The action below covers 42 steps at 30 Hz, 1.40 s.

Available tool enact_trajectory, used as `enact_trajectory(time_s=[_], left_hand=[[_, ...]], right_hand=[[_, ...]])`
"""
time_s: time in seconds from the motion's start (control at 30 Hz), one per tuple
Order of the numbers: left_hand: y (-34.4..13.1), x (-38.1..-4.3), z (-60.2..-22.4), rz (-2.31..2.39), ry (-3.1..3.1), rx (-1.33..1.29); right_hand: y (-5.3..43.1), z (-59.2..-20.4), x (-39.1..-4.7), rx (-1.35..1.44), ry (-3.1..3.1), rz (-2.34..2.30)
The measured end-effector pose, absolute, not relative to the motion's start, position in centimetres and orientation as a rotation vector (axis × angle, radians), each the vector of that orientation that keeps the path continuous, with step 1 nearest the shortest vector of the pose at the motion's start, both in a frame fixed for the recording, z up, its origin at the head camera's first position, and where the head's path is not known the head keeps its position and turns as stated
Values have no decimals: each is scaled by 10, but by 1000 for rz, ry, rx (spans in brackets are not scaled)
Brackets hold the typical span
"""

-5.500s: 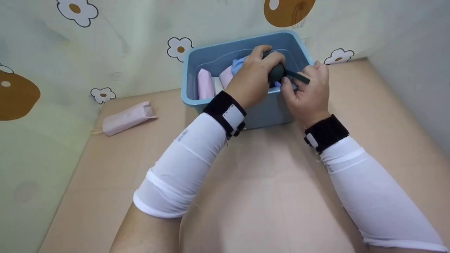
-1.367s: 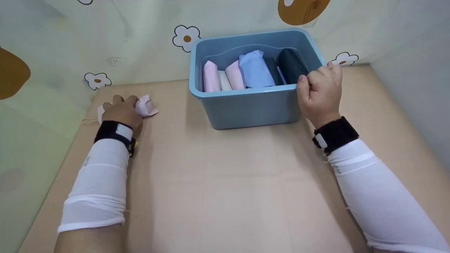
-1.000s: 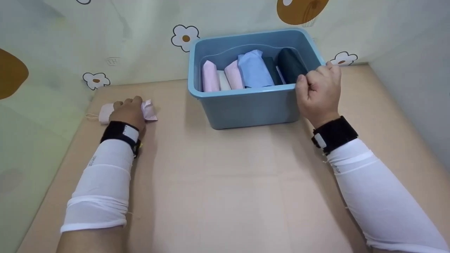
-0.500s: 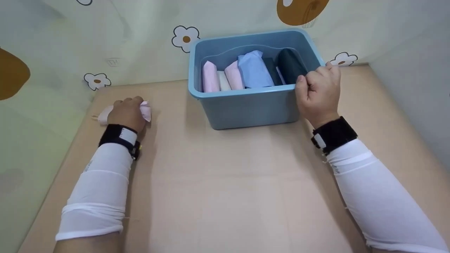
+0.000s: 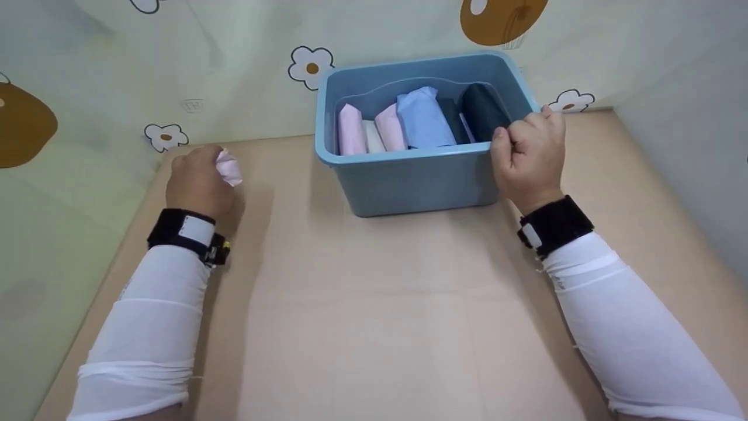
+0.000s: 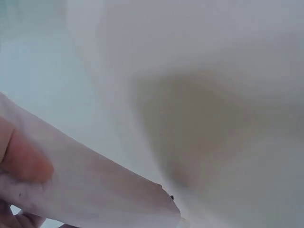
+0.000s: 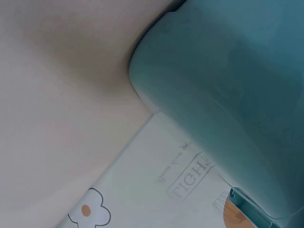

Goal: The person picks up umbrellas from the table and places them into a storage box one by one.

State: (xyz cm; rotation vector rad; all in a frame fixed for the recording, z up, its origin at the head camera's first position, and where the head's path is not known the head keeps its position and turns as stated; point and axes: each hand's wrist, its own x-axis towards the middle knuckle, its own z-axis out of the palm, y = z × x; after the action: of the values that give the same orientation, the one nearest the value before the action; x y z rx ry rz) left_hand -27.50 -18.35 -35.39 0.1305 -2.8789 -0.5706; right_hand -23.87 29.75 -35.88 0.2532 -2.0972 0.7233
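My left hand (image 5: 196, 182) grips a pink cloth roll (image 5: 228, 168) at the far left of the table, and most of it hides behind the fingers in the head view. In the left wrist view the roll (image 6: 104, 187) stretches smooth and long from under a fingertip, narrowing at its far end. My right hand (image 5: 530, 158) holds the front right corner of a blue plastic bin (image 5: 409, 187), fingers curled over the rim. In the bin stand two pink rolls (image 5: 352, 130), a white one (image 5: 373, 137), a blue one (image 5: 424, 120) and dark green ones (image 5: 484, 111).
The beige table surface (image 5: 362, 304) spreads in front of the bin. Behind it hangs a pale wall covering (image 5: 245, 76) with flower prints, close to the bin's back. A grey wall (image 5: 678, 117) borders the right side.
My left hand left the bin, reached the pink roll lying on the left, took hold of it and has just shifted it slightly up and left. The right hand stays on the bin's corner.
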Motion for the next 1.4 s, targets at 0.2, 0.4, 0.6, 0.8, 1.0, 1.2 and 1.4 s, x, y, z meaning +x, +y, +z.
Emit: enact_trajectory(time_s=[0.2, 0.4, 0.6, 0.8, 1.0, 1.2, 1.4], left_hand=[[-173, -269, -336, -620, -2773, 44], [-157, -261, -322, -646, -2675, -42], [-132, -251, -307, -664, -2615, -132], [-106, -239, -296, -680, -2555, -242], [-85, -230, -288, -665, -2489, -355], [-68, -228, -286, -640, -2398, -492], [-50, -227, -285, -615, -2415, -551]], right_hand=[[298, -359, -239, 262, -2077, 720], [298, -360, -240, 273, -2074, 715], [299, -360, -239, 266, -2072, 724], [299, -360, -239, 258, -2090, 731], [298, -360, -239, 261, -2093, 734], [297, -359, -240, 266, -2077, 730], [297, -360, -240, 270, -2067, 730]])
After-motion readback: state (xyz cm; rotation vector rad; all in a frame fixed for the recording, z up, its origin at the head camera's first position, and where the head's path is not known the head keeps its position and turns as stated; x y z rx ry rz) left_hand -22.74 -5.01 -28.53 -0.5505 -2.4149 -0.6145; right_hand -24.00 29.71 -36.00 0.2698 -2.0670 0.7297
